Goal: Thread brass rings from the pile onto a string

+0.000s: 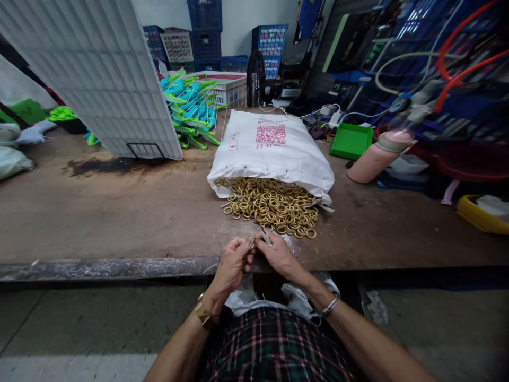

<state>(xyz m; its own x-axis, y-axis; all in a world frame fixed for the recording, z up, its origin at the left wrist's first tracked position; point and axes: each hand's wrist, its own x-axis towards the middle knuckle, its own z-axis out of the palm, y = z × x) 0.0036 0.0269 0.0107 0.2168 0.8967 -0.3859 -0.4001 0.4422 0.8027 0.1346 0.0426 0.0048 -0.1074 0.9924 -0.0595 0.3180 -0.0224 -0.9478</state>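
Note:
My left hand [234, 261] is closed on a brass-coloured ring [252, 240] at the table's front edge; more rings seem to be gathered under its fingers. Close beside it, my right hand [281, 259] is closed around a small pale blade-like tool [266, 238], whose dark tip points up and away. Its fingertips meet the ring from the right. Just beyond both hands, a heap of brass-coloured rings [274, 207] spills from the mouth of a white woven sack [246, 143] with red print, lying on its side.
The brown worktable [119, 223] carries a tilted white ribbed panel [131, 90] at left, with blue and green plastic pieces [194, 106] behind it. To the right are a green tray [350, 140], a leaning pink bottle [377, 156] and a yellow tray [483, 215]. A black fan [256, 79] stands behind.

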